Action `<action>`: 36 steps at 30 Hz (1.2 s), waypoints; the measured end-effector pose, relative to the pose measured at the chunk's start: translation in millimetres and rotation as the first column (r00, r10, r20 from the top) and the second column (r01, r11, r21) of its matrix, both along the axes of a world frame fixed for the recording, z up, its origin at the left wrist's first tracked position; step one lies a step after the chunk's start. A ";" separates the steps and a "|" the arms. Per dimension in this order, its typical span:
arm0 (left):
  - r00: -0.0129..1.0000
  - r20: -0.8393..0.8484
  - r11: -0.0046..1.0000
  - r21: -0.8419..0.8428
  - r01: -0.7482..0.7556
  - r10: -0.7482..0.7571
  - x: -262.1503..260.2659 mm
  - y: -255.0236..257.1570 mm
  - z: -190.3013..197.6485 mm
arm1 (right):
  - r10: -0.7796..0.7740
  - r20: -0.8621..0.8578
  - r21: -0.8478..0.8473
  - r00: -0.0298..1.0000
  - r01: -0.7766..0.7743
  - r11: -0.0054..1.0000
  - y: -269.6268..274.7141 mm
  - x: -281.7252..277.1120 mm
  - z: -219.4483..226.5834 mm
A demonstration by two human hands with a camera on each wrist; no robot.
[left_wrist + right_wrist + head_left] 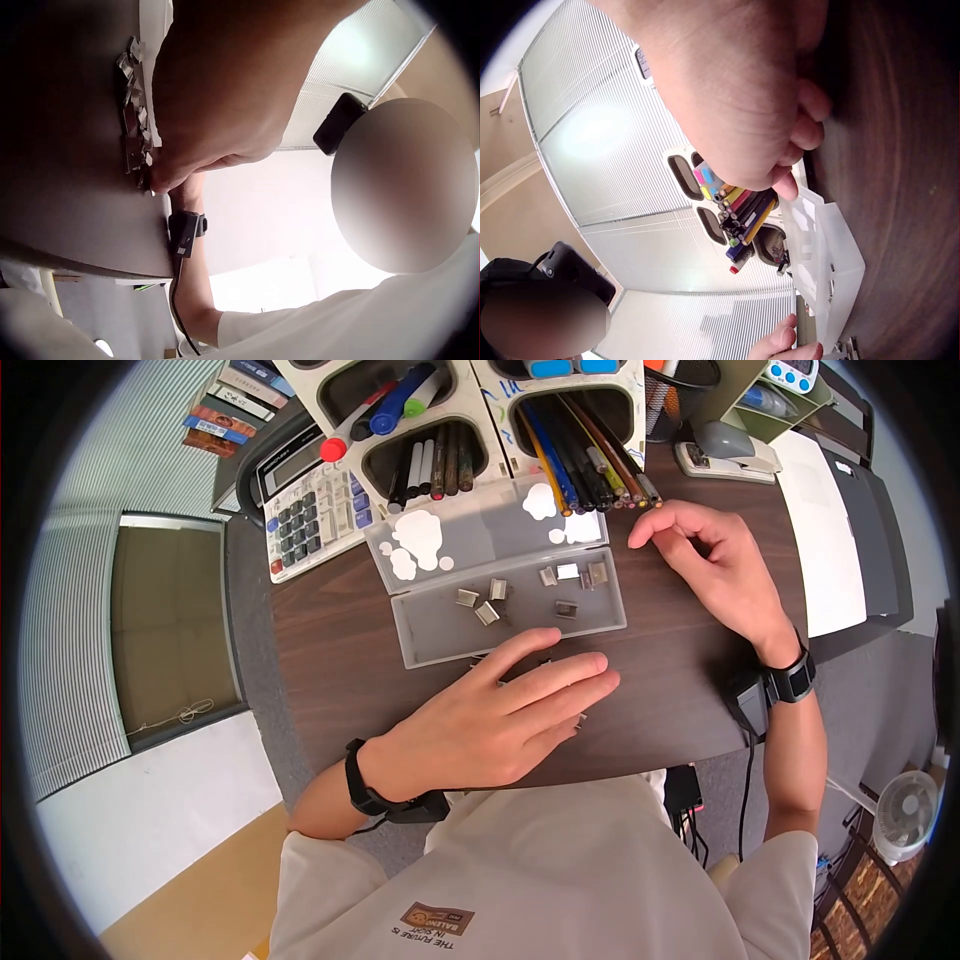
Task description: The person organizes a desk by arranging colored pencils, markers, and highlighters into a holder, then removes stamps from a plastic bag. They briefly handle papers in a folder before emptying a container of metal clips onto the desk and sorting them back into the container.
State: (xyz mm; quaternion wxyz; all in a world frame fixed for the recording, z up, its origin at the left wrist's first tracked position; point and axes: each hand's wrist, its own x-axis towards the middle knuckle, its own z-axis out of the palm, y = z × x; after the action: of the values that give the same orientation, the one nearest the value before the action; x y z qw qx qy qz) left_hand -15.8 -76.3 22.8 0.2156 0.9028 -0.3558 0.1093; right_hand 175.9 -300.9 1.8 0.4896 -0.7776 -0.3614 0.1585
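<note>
My left hand (490,722) hovers low over the table in front of a translucent plastic box (430,632), fingers spread and fairly straight, thumb hidden. Under it lies a row of small metal clips (132,120), mostly covered in the head view; in the left wrist view a fingertip is right at the near end of the row. Several more silvery clips (497,590) lie in the box, whose lid (470,538) is laid back. My right hand (718,565) rests on the table right of the box, fingers loosely bent, with nothing visible in them.
Behind the box stands a white organizer (492,420) full of pens and pencils (590,460). A calculator (312,525) is at the left, a stapler (728,452) at the back right. White paper (822,540) lies by a dark device on the right. Cables hang from both wrist cameras.
</note>
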 end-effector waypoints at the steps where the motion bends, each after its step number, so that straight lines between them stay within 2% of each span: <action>1: 1.000 -0.018 1.000 -0.014 0.003 -0.003 0.3 1.2 0.6 | -0.002 -0.004 0.013 1.000 0.002 1.000 0.4 -0.4 -0.5; 9: 1.000 -0.007 0.998 -0.055 0.018 -0.018 0.5 4.6 0.5 | 0.003 -0.005 0.017 1.000 -0.003 1.000 1.0 -0.2 0.8; 13: 0.994 0.076 0.996 -0.055 -0.072 0.076 6.5 21.7 9.2 | -0.003 0.002 0.038 1.000 0.003 0.999 0.5 -0.8 0.8; 15: 0.971 0.151 0.982 -0.026 -0.186 0.188 11.9 33.1 14.9 | -0.002 -0.008 0.032 1.000 0.003 0.999 0.7 -0.9 0.6; 19: 0.931 0.236 0.955 0.030 -0.295 0.280 18.9 47.1 11.9 | 0.005 -0.004 0.005 1.000 -0.005 1.000 0.2 0.7 0.9; 23: 0.881 0.193 0.900 -0.028 -0.436 0.433 20.3 49.3 17.5 | 0.000 -0.003 0.035 1.000 0.000 0.999 0.8 -0.5 -0.1; 24: 0.880 0.128 0.887 0.006 -0.463 0.458 17.7 51.5 22.5 | 0.000 -0.002 0.035 1.000 0.000 0.999 0.7 0.0 0.2; 27: 0.877 0.125 0.882 0.028 -0.470 0.464 17.8 54.8 23.0 | 0.004 -0.010 0.012 1.000 -0.004 1.000 0.4 -0.3 0.5; 31: 0.889 0.109 0.890 0.055 -0.452 0.444 18.0 55.9 20.5 | 0.009 -0.001 0.017 1.000 -0.009 1.000 0.6 0.1 1.2; 33: 0.923 0.008 0.913 0.139 -0.383 0.385 18.3 49.2 23.8 | 0.007 0.000 0.016 1.000 -0.007 1.000 0.2 -0.6 0.4; 34: 0.923 0.007 0.914 0.139 -0.382 0.385 17.5 45.3 23.1 | 0.007 0.001 0.022 1.000 -0.007 1.000 0.3 -0.5 0.1; 36: 0.937 -0.098 0.934 0.168 -0.316 0.335 16.3 38.2 20.4 | 0.009 0.003 0.029 1.000 -0.009 1.000 0.6 0.2 0.4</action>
State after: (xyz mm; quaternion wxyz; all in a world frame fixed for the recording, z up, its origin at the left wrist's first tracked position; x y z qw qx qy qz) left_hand 0.5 -38.1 43.2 0.1478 0.9679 -0.1940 0.0599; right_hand 176.1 -300.3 2.2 0.4994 -0.7691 -0.3677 0.1543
